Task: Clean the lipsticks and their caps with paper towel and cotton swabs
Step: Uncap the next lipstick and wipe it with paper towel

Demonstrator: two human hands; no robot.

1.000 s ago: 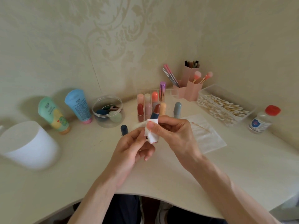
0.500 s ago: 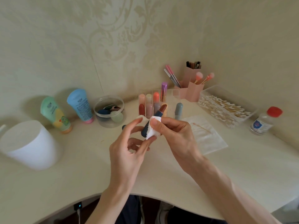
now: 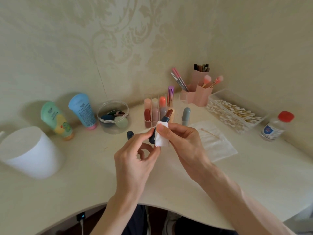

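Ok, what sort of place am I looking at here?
Most likely a home vanity table: a clear lipstick organizer, pink brush holders and a tray of cotton swabs stand on it.

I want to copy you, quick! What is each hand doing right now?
Left hand: pinches the base of the dark blue lipstick.
Right hand: pinches a folded paper towel against that lipstick's tube.

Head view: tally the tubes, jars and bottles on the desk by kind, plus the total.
Squeeze tubes: 2 (green tube, blue tube)
Clear jar: 1
Red-capped bottle: 1
Total: 4
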